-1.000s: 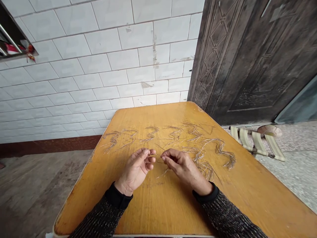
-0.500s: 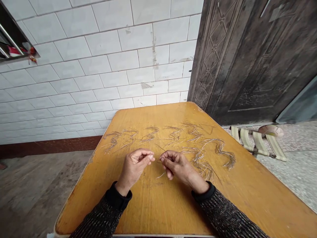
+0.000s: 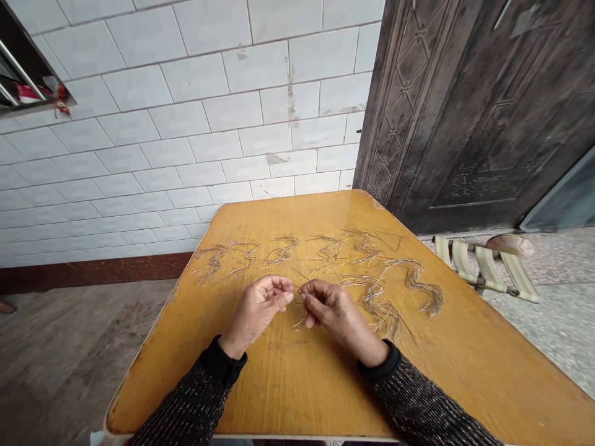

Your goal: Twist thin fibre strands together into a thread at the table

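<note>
My left hand (image 3: 260, 310) is above the middle of the wooden table, its fingers curled toward the thumb. Whatever lies between those fingertips is too thin to make out. Just to its right, my right hand (image 3: 332, 313) pinches a thin wire (image 3: 301, 274) between thumb and index finger. Fine ends stick out above and below that pinch. The fingertips of both hands nearly meet. A loose bundle of bent thin wires (image 3: 374, 297) lies beside my right hand, and another wavy bundle (image 3: 421, 285) rests farther right.
Several small bundles of crimped wire, such as the one at far left (image 3: 214, 260), form a row across the table (image 3: 288, 384). Behind stands a white tiled wall (image 3: 186, 118). A dark carved door (image 3: 465, 124) and a strapped folding seat (image 3: 486, 266) are at right.
My left hand has lifted its index finger slightly and shifted a little toward the right hand. The right hand stays pinched on the wire, nearly in place.
</note>
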Tool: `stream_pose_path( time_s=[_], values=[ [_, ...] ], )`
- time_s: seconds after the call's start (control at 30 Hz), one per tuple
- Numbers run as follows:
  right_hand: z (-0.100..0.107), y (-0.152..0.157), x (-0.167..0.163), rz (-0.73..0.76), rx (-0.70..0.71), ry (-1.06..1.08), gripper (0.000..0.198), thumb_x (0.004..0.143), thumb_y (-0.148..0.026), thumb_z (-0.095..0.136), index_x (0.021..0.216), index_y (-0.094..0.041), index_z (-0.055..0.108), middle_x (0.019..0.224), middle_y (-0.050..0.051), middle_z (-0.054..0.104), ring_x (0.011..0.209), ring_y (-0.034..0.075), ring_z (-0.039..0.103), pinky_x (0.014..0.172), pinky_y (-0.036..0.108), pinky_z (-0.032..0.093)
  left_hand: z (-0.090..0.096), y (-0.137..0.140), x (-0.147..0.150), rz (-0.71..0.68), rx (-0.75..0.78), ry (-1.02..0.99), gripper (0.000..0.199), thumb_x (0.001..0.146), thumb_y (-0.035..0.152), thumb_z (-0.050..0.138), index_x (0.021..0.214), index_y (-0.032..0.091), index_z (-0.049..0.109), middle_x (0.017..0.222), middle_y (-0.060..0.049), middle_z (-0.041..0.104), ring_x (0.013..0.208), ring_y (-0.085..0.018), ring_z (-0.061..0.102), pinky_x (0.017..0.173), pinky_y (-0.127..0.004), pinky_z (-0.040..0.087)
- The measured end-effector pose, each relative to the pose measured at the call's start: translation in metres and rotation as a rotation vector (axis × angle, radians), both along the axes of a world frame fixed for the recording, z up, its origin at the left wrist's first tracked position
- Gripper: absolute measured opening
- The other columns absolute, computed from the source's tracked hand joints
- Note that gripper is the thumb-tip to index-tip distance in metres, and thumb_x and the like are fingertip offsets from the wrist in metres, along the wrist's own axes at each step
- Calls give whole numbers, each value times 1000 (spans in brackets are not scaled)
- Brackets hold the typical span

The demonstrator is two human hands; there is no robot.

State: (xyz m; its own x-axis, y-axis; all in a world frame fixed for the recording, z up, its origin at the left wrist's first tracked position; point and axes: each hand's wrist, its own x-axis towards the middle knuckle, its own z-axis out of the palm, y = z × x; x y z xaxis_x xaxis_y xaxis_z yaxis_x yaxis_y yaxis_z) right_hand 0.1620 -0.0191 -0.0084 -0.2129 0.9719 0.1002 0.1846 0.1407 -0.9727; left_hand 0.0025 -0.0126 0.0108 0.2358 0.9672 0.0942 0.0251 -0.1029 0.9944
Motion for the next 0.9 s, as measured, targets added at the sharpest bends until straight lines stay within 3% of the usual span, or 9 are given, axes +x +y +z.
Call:
stream_pose_path(
  time_s=[0.1,0.2,0.3,0.4,0.53,0.63,0.9],
  values=[
    [-2,2,0,-35,-34,61,12,79,-28,47,76,-17,49,45,-4,54,40,11,54,43,20,38,-2,-2,1,-107,-37,29,23,67,25,69,84,15,57,82,-4,61,66,-10,56,56,-19,43],
    [-4,4,0,-29,-61,138,14,77,-31,49,76,-17,47,45,-3,54,40,12,54,42,21,40,-8,-4,2,-206,-101,163,17,69,26,65,75,14,56,65,-2,59,54,-9,54,48,-18,40],
    [-8,5,1,-22,-43,139,14,77,-31,49,75,-17,47,46,-4,53,40,10,52,41,20,39,-13,-5,4,-216,-109,273,12,74,26,56,70,15,56,60,-1,59,45,-8,52,42,-18,35],
    [-10,7,3,-29,14,108,12,76,-28,51,81,-17,49,52,-4,53,39,8,48,40,19,37,-14,-7,7,-171,-42,348,10,74,22,52,66,17,55,58,0,58,41,-8,49,40,-18,33],
    [-8,6,5,-44,66,129,20,75,-27,54,92,-17,50,65,-4,52,36,4,42,35,18,31,-13,-10,11,-87,196,530,13,71,16,52,58,17,54,48,3,50,39,-7,41,40,-18,26],
    [-2,2,6,-7,115,151,26,74,-26,57,97,-17,50,72,-2,54,41,4,45,38,18,34,-11,-12,12,-61,316,639,14,72,15,50,58,16,53,48,3,47,43,-8,37,43,-20,24],
    [5,-6,11,120,171,131,21,77,-33,58,88,-15,57,66,-1,50,53,8,44,49,20,37,-8,-11,11,-174,291,733,17,75,17,46,58,14,51,53,3,43,49,-8,36,47,-20,25]
  ],
)
